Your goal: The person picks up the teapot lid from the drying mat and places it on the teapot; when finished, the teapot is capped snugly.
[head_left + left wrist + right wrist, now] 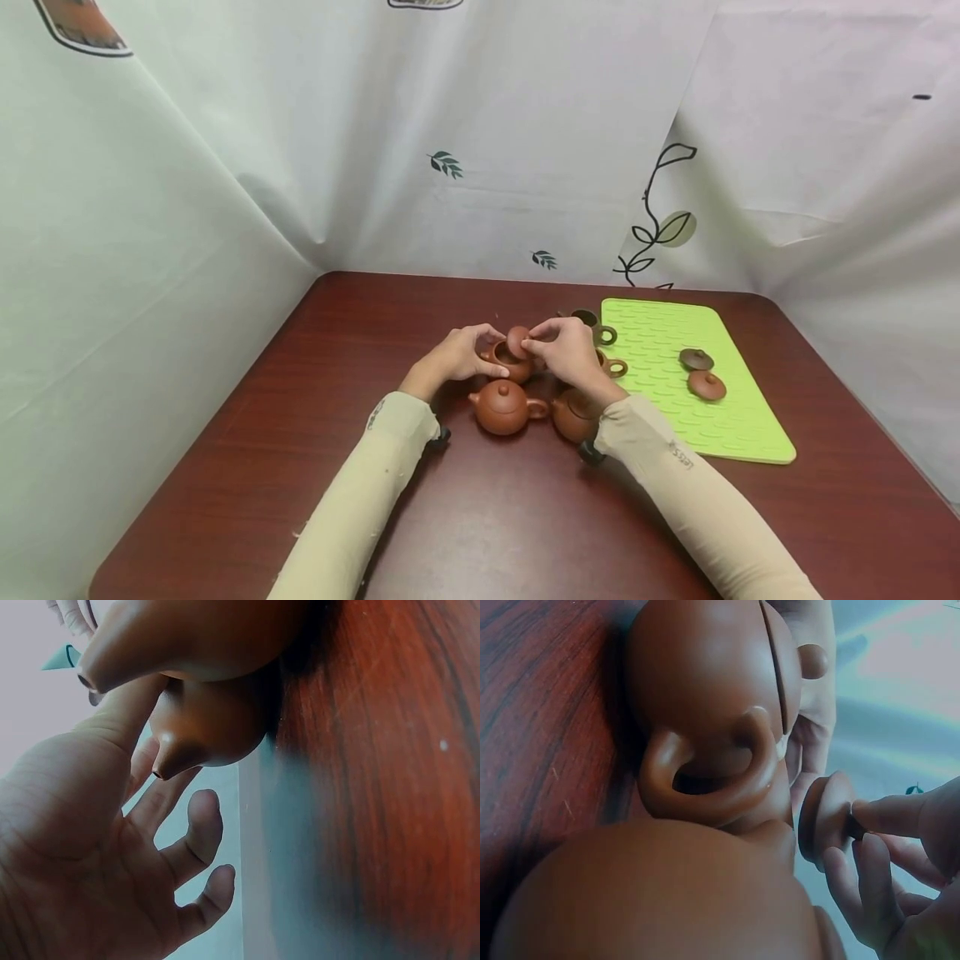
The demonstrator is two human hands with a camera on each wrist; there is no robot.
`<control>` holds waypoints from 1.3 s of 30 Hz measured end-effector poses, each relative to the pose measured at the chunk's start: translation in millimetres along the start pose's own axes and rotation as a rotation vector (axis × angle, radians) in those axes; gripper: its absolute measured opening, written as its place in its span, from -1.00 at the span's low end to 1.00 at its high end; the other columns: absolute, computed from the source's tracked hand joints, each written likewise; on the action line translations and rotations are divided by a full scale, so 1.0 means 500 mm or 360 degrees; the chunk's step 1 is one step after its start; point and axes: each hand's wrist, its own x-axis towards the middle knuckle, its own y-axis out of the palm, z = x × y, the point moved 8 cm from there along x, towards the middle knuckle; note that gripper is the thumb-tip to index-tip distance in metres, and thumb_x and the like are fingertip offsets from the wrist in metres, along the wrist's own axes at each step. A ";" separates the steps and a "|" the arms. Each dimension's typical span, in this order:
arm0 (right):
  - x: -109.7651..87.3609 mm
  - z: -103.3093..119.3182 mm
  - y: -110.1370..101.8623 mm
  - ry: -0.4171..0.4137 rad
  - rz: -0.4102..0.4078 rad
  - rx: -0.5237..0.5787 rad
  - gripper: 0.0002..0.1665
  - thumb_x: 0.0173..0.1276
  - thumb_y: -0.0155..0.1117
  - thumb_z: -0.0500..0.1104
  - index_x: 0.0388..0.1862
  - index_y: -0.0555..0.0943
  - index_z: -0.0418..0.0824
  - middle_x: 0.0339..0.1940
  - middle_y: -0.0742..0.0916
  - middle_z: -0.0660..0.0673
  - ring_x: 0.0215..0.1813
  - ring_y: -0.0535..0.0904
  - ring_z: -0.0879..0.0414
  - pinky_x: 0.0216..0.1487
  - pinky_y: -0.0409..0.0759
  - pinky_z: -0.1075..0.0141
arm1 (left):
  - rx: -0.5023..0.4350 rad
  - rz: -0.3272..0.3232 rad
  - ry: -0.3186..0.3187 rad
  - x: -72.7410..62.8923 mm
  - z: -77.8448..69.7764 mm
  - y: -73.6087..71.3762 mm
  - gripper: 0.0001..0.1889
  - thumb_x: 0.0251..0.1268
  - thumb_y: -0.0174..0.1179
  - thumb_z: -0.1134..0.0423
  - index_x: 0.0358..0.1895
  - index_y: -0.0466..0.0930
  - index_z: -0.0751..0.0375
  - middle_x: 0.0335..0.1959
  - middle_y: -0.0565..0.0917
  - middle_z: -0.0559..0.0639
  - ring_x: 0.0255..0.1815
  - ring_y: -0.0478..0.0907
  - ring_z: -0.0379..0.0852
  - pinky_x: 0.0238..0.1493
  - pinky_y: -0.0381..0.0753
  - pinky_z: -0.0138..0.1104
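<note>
While the right hand [568,350] pinches a lid [516,342] by its knob, the left hand [457,355] grips the open teapot [519,372] between both hands. Up-arm from the right hand, the sleeve [697,492] bears lettering too blurred to read.

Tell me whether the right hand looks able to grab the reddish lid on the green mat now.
Probably not yet: the right hand pinches another lid near an open teapot. Nothing covers the reddish lid on the green mat, though, so it looks takeable once that hand is free.
</note>
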 end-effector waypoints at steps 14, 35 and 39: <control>0.000 0.008 0.018 -0.0038 0.0044 -0.0056 -0.86 0.22 0.51 -0.15 -0.31 0.78 -0.20 -0.40 0.79 -0.08 -0.41 0.68 0.13 -0.40 0.59 0.29 | 0.0044 0.0010 -0.0011 0.000 -0.002 0.000 -0.36 0.02 0.51 -0.08 0.19 0.54 0.03 0.18 0.59 -0.04 0.13 0.53 -0.05 0.16 0.50 -0.14; 0.004 0.026 0.038 -0.0182 0.0019 -0.0215 -0.88 0.23 0.49 -0.16 -0.31 0.77 -0.19 -0.42 0.77 -0.05 -0.39 0.65 0.12 -0.34 0.56 0.25 | 0.0035 -0.0009 -0.0023 0.006 0.006 0.002 -0.37 0.00 0.52 -0.10 0.15 0.55 0.03 0.16 0.61 -0.03 0.20 0.51 0.01 0.20 0.46 -0.08; 0.006 0.029 0.041 -0.0180 0.0032 -0.0227 -0.88 0.24 0.48 -0.16 -0.30 0.76 -0.19 -0.40 0.77 -0.05 -0.40 0.64 0.13 -0.35 0.56 0.26 | 0.0038 -0.0013 -0.0041 0.006 0.007 0.001 -0.37 0.00 0.52 -0.09 0.15 0.55 0.05 0.16 0.60 -0.02 0.18 0.52 0.00 0.19 0.48 -0.08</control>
